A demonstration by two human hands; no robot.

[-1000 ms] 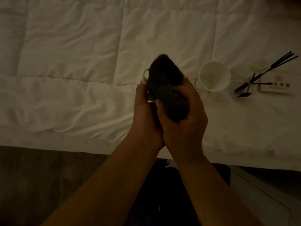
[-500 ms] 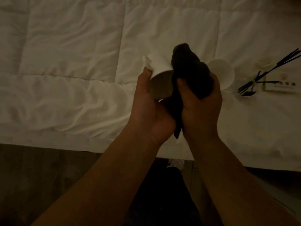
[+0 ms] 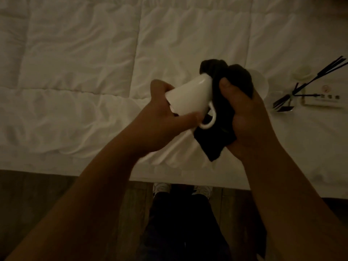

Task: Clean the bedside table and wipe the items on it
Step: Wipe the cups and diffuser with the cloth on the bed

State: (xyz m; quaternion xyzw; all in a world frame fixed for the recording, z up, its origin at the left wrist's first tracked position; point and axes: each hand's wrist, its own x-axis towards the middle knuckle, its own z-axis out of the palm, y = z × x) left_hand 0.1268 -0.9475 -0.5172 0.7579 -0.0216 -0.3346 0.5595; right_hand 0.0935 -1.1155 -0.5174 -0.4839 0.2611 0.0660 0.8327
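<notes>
My left hand (image 3: 160, 117) grips a white mug (image 3: 190, 97) by its base, tipped on its side with the mouth to the right and the handle hanging down. A dark cloth (image 3: 226, 102) is bunched in my right hand (image 3: 250, 121) and pressed against the mug's mouth, hiding the rim. Both hands hover above the white bedding. A second white cup (image 3: 260, 85) lies on the bed behind the cloth, mostly hidden.
The white quilted duvet (image 3: 84, 81) fills the upper view, its edge running across the lower part. On it at the right lie dark forks and sticks (image 3: 290, 99), a small white card or box (image 3: 323, 99) and a pale round lid (image 3: 303, 72). Below is dark wooden floor (image 3: 37, 194).
The cloth, wrapped over the mug a second ago, has slid to the right off its body. The mug has turned on its side, its handle now pointing down. Both hands drifted slightly right.
</notes>
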